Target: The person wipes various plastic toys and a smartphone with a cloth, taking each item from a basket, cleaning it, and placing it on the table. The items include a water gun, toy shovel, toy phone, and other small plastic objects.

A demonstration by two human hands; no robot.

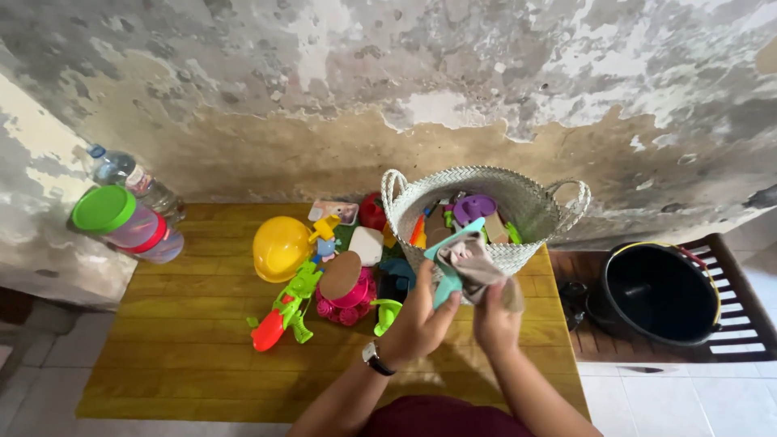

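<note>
Currently: wooden surface (186, 348) spanning lower half of frame. Black pot (660, 295) at right edge. Woven basket (486, 212) upper centre, full of toys. Yellow helmet (279, 247) left of centre, green-orange water gun (283, 311) just below it. Left hand (417, 320) gripping teal plastic toy (447, 271), centre frame, just in front of basket. Right hand (495, 320) closed on beige cloth (477, 267), pressed against toy.

Bright, even daylight; soft shadows on counter (178, 340) toward 6 o'clock. Wide-angle bending at edges. Centre sharp, bottle (133, 180) at 9 o'clock slightly soft.
</note>
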